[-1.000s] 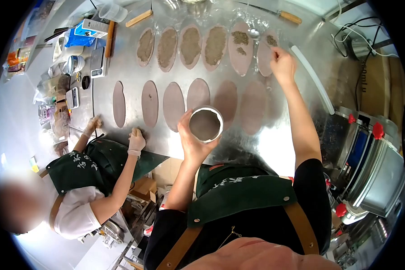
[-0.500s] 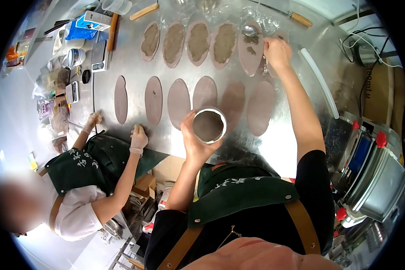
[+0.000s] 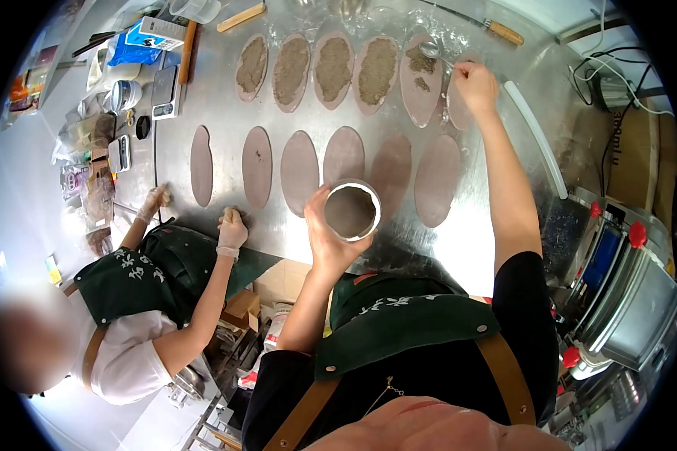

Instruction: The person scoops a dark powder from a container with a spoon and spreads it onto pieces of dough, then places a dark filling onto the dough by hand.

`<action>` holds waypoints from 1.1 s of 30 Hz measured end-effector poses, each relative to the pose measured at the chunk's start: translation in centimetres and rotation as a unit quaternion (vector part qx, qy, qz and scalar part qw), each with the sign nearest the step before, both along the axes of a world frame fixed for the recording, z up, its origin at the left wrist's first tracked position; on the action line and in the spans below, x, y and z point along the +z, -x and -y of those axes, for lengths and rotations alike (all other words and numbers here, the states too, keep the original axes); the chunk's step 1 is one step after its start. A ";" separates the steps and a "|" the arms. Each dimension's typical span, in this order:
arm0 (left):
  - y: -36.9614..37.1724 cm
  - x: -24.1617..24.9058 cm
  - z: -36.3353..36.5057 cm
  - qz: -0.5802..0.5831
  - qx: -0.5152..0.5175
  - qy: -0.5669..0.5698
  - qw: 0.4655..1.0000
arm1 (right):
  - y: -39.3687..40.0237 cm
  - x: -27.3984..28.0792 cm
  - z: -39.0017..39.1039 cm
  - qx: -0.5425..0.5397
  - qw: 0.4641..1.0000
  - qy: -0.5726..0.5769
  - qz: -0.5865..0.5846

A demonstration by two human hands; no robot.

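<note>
My left hand (image 3: 329,239) is wrapped round a round white-rimmed tub (image 3: 351,210) with a smooth greyish-brown content. A metal spoon (image 3: 430,49) is pinched in my right hand (image 3: 475,86) at the back of the table. The spoon's bowl is at the upper right of an oval dough sheet (image 3: 421,105) that bears a few dark crumbly clumps. Under my right hand lies another oval sheet (image 3: 457,105), partly hidden. To the left, several ovals are spread with grey-brown filling (image 3: 332,71). Nearer me lies a row of bare ovals (image 3: 437,180).
A co-worker's gloved hands (image 3: 233,231) rest at the table's front left edge. A scale (image 3: 165,94) and wooden rolling pin (image 3: 189,52) lie at the left. A white tube (image 3: 535,139) and a metal machine (image 3: 624,293) are at the right. A wooden-handled tool (image 3: 504,31) lies behind.
My right hand has moved slightly right with the spoon, whose bowl has shifted from the oval's middle toward its right edge. My left hand and the tub are nearly still.
</note>
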State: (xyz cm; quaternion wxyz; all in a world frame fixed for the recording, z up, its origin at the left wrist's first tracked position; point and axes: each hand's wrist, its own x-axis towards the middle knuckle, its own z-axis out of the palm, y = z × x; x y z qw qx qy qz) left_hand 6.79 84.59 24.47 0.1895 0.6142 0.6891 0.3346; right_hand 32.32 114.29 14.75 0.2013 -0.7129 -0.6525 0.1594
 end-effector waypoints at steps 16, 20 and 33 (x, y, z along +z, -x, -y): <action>-0.6 -0.2 0.0 0.016 -0.009 0.012 1.000 | -1.1 -0.5 1.0 -0.038 0.988 0.037 -0.143; -0.6 0.1 0.1 0.017 -0.003 0.017 1.000 | -1.2 -1.2 0.7 -0.046 0.989 0.030 -0.136; -0.5 -0.2 0.5 0.028 0.000 0.018 0.999 | -1.1 -3.2 6.7 -0.003 0.982 -0.036 -0.187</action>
